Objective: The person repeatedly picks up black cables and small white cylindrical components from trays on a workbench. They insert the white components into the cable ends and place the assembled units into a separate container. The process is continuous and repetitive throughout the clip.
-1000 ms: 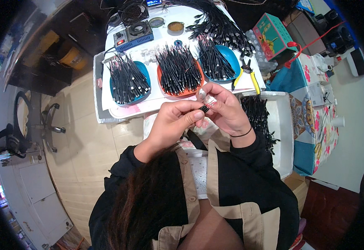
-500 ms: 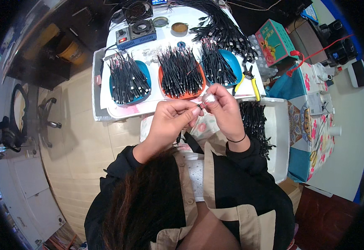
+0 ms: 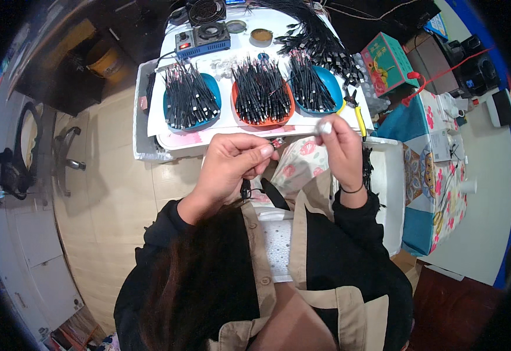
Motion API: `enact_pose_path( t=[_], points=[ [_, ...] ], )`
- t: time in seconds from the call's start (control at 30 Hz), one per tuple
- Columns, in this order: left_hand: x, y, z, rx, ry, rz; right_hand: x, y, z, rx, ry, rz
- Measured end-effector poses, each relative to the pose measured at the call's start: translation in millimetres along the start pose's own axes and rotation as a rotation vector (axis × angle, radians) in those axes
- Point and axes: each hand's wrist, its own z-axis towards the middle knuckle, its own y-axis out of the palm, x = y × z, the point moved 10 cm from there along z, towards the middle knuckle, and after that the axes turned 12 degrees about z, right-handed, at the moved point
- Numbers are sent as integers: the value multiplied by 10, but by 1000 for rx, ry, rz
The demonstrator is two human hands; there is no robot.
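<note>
My left hand (image 3: 232, 164) is closed in a pinch, thumb over forefinger, on a thin black cable. The bare reddish wire ends of that cable (image 3: 277, 143) stick out past the fingertips, and its black tail hangs below the palm. Apart from it on the right, my right hand (image 3: 343, 149) is raised with curled fingers and thumb pressed together. Its tips are blurred, so what they pinch, if anything, cannot be made out. Just beyond both hands, bundles of short black cables lie in a blue tray (image 3: 217, 90), an orange tray (image 3: 292, 108) and a second blue tray (image 3: 334, 88).
A small blue heating unit (image 3: 202, 48) and a round tin (image 3: 261, 38) stand at the table's back. Yellow-handled pliers (image 3: 360, 121) lie right of the trays. More black cables (image 3: 319, 41) spread behind. A white foam box (image 3: 393, 199) sits at my right.
My right hand has drawn away from the left hand and the wire ends, moving right. The left hand keeps its pinch on the cable. The view has shifted slightly.
</note>
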Motion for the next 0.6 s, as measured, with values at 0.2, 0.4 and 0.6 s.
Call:
enact_pose_path(
  t=[0.2,0.4,0.6],
  points=[
    [34,149,-21,-102,-62,0,-755,396,-194,-350,-575,-402],
    [62,257,7,-173,-100,-49,-969,532,-208,-408,-753,-441],
    [339,229,68,-56,242,465,-784,451,-143,-417,-635,-424]
  ],
)
